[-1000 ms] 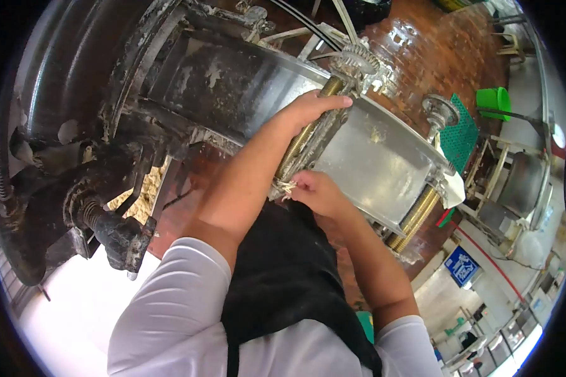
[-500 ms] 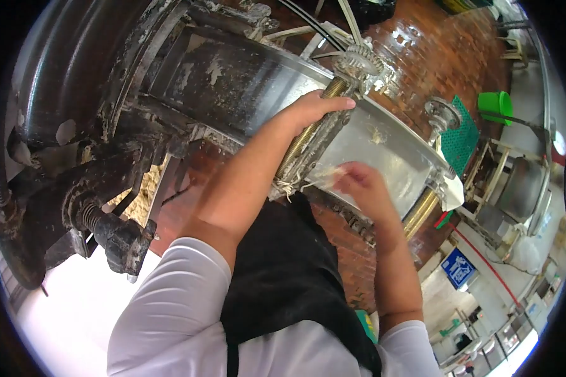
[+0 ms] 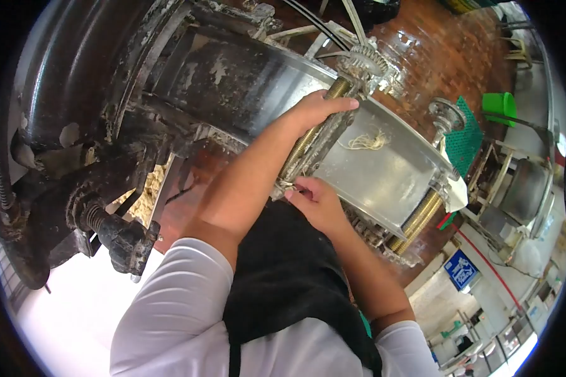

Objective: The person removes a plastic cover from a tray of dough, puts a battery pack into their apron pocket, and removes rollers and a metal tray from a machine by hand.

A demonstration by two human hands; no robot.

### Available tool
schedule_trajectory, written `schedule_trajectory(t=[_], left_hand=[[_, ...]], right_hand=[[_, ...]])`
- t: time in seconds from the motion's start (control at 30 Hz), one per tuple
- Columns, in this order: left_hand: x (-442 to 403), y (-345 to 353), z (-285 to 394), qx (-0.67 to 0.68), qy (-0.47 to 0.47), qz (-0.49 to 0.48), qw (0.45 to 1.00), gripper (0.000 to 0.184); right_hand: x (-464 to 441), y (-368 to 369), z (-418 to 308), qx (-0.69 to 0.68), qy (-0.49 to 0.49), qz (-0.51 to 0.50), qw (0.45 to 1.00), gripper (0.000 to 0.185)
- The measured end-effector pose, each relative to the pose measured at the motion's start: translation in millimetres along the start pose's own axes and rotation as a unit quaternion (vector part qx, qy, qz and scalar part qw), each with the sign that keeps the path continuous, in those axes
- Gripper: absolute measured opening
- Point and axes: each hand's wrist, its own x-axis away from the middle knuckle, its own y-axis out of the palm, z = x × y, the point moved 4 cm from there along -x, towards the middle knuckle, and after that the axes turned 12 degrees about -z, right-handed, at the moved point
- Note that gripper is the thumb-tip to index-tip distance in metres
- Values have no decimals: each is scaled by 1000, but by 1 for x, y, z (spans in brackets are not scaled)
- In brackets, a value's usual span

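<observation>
My left hand [image 3: 324, 108] lies over the upper part of a ribbed brass-coloured roller [image 3: 307, 139], its fingers wrapped round the roller and its thumb stretched along the dark bar beside it. At the lower end of that roller, my right hand [image 3: 309, 196] pinches at pale stringy scraps [image 3: 285, 186]; how much lies between its fingertips is too small to tell. A tangle of pale strands [image 3: 369, 141] rests on the shiny metal plate [image 3: 377, 173] to the right of the roller.
A large dark machine [image 3: 75, 75] fills the left side. Toothed gears [image 3: 363, 63] stand at the roller's far end. A second ribbed roller [image 3: 419, 220] is at the plate's right end. Beyond are a green bucket [image 3: 499, 108], a green perforated mat [image 3: 464, 135] and a blue sign [image 3: 461, 270].
My right hand moved out over the plate and came back to the roller's lower end. A tangle of strands now lies on the plate. My left hand has stayed on the roller.
</observation>
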Motion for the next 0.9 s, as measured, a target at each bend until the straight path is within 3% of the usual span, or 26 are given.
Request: schedule_trajectory(t=[0.13,0.23,0.53,0.63,0.7,0.77,0.9], left_hand=[[6,0,2,-109,67,104,986,68],[12,2,6,-185,63,159,968,71],[8,1,5,-175,81,165,967,71],[9,1,6,-172,90,165,967,71],[6,-1,2,-178,91,167,965,71],[5,-2,0,-182,94,172,964,71],[10,-1,6,-180,93,163,966,71]], right_hand=[[-1,-1,4,-14,0,-6,1000,33],[-6,-3,0,-55,59,-42,996,28],[-2,-2,-14,129,-45,6,991,13],[7,-33,-13,40,-5,28,999,11],[6,-75,5,-67,-13,139,988,16],[16,-120,2,248,-34,283,926,21],[16,-101,-17,320,-91,200,921,17]])
